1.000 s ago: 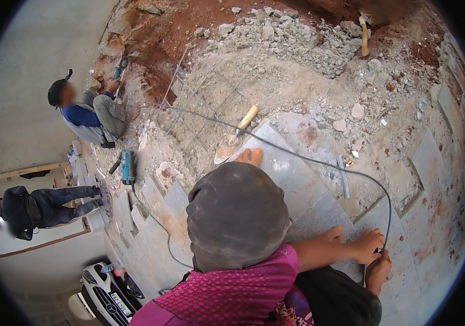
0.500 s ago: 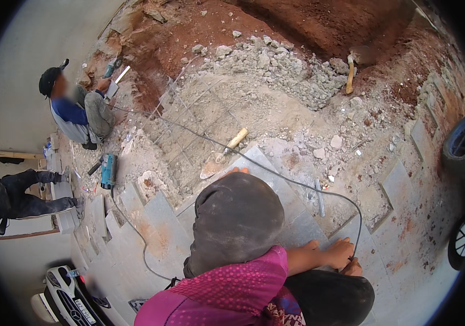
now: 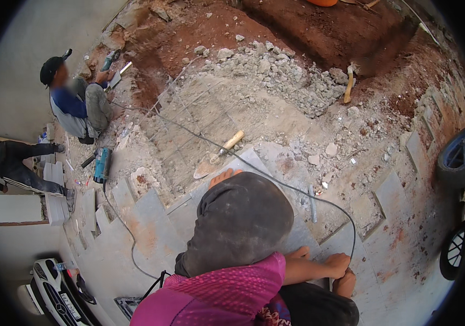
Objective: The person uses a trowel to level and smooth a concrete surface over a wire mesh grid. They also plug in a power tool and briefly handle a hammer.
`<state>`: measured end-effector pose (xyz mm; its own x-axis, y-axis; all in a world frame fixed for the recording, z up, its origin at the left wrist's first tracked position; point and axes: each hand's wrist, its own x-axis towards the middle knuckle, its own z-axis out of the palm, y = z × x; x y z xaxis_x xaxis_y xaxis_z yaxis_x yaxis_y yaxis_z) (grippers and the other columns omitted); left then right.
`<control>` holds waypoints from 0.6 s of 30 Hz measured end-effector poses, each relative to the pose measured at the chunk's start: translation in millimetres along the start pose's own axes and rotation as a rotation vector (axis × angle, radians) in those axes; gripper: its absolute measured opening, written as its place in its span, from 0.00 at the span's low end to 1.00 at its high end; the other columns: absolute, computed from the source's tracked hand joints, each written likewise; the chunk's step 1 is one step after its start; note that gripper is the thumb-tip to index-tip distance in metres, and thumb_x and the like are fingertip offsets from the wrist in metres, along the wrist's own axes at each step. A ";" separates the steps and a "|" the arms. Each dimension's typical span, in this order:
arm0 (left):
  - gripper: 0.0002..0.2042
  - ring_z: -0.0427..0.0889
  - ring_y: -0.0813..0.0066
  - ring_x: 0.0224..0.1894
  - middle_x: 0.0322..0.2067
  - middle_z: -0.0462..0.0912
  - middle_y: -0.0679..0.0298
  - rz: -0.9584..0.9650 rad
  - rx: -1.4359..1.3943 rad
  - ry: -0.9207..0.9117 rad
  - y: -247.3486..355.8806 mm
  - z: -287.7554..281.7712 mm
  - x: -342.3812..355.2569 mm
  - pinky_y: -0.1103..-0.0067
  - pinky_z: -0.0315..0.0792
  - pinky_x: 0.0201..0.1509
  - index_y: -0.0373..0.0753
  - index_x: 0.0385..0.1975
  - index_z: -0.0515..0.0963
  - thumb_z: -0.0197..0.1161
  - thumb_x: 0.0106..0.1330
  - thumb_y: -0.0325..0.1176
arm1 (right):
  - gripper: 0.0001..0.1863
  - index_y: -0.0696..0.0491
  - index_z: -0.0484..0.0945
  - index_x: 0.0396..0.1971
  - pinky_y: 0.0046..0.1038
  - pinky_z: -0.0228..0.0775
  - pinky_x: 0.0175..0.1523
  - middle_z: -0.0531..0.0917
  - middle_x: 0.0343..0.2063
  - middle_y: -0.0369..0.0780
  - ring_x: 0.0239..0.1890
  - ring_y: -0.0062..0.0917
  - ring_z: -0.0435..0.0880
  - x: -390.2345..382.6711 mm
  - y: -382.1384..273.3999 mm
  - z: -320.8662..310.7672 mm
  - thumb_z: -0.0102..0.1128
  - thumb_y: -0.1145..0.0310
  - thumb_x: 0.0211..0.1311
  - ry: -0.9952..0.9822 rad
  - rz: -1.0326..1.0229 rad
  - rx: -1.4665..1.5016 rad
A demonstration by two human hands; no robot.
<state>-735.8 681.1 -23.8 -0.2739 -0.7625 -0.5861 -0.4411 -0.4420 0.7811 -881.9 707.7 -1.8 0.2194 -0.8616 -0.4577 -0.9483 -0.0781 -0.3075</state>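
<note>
Both hands (image 3: 342, 271) low on grey paving slab (image 3: 151, 228), black cable (image 3: 276, 182) alongside, finger grip unclear

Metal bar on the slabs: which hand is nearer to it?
Left. The left hand sits below the bar; the right hand lies just under the left, farther off.

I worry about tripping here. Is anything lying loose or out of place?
Yes. A dark cable snakes across the tiles and rubble to the person's hands. A trowel lies loose at the tile edge, a wooden-handled hammer lies on the rubble heap, and a blue power tool lies on the ground.
</note>
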 end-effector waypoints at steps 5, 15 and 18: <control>0.08 0.88 0.45 0.44 0.38 0.88 0.47 -0.087 0.043 0.051 -0.3 17.2 10.3 0.58 0.81 0.46 0.34 0.32 0.85 0.72 0.55 0.28 | 0.08 0.63 0.80 0.29 0.52 0.74 0.43 0.85 0.29 0.59 0.36 0.59 0.84 4.7 -2.5 -9.0 0.62 0.72 0.57 -0.035 -0.020 0.017; 0.08 0.89 0.46 0.44 0.37 0.88 0.48 -0.230 0.059 0.011 -16.3 -6.0 0.4 0.60 0.82 0.46 0.34 0.32 0.85 0.72 0.53 0.28 | 0.13 0.62 0.81 0.29 0.50 0.76 0.43 0.86 0.28 0.56 0.36 0.56 0.86 4.2 -21.4 12.6 0.68 0.66 0.55 -0.041 -0.008 -0.033; 0.08 0.89 0.48 0.43 0.37 0.88 0.49 -0.063 0.043 -0.068 -25.0 -12.3 -3.6 0.60 0.82 0.46 0.36 0.33 0.85 0.73 0.53 0.28 | 0.14 0.62 0.81 0.29 0.50 0.76 0.43 0.86 0.28 0.56 0.36 0.55 0.87 10.2 -12.4 17.1 0.69 0.65 0.56 -0.033 0.013 -0.102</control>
<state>-713.2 689.1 -38.6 -0.3014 -0.6991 -0.6484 -0.4950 -0.4664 0.7331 -864.0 708.4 -16.9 0.2130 -0.8462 -0.4885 -0.9691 -0.1192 -0.2159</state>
